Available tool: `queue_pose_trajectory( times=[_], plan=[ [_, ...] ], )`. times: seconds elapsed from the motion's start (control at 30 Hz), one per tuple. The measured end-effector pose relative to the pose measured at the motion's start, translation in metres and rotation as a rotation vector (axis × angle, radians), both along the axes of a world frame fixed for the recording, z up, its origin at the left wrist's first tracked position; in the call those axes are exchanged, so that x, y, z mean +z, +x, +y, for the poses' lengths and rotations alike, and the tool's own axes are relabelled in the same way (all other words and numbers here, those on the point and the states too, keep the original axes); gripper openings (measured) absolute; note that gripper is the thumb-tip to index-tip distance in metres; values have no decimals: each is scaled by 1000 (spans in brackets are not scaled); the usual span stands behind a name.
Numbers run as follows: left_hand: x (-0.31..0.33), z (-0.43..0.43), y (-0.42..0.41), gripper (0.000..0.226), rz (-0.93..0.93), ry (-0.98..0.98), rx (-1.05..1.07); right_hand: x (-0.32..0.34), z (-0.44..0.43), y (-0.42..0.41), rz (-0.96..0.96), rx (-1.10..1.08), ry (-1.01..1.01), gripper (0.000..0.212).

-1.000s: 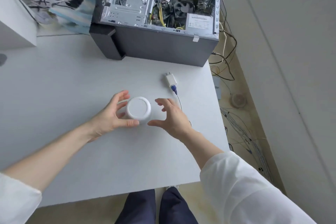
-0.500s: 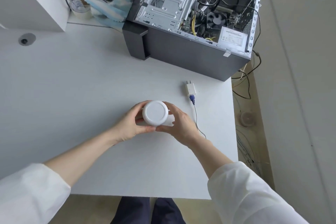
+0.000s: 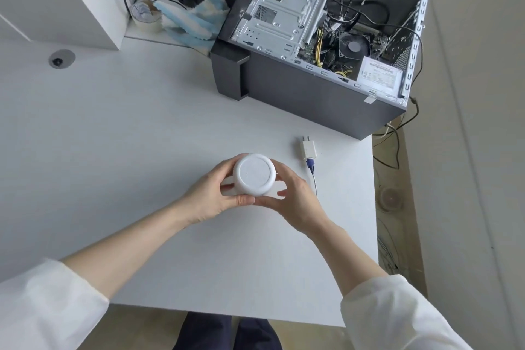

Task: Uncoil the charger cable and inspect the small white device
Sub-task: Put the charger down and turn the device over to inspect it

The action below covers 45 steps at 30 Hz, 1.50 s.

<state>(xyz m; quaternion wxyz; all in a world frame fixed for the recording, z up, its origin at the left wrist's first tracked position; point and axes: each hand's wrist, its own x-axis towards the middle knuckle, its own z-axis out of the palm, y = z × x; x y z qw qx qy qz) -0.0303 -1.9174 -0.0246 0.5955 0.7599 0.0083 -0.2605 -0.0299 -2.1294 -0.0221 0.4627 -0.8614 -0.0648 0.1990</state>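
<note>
Hands, left hand (image 3: pixel 211 196) and right hand (image 3: pixel 295 196), cup white device (image 3: pixel 254 174).

Loads of bare white tabletop (image 3: pixel 113 150) left of the hands. Right side's tighter — small white plug-in charger block (image 3: pixel 308 149) with its thin cable (image 3: pixel 314 179), and the open dark-grey computer tower (image 3: pixel 318 94) walls off the back.

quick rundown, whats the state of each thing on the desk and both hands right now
small white device: held above the table, flat round face up
left hand: gripping the device's left side
right hand: gripping its right side
charger plug: flat on the table, unplugged, prongs pointing away
charger cable: plugged into the charger, runs behind the right hand
computer case: side panel off, insides exposed
</note>
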Motion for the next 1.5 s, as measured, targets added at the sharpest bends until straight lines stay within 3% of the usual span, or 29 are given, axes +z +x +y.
queue_pose_trajectory(
  times=[0.27,0.5,1.0,1.33,1.5],
  plan=[
    [23,-4,10,77,-10,-53,-43,14,-5,10,98,-15,121,68],
    [33,-6,13,70,-6,-25,-111,22,-14,16,154,27,111,43],
    [31,-18,21,61,109,-26,16,27,-24,22,248,15,124,15],
    [37,-27,27,58,332,-131,133,33,-26,18,240,-51,184,53],
    [39,-30,30,56,398,-158,165,37,-30,15,169,-45,139,56]
  ],
)
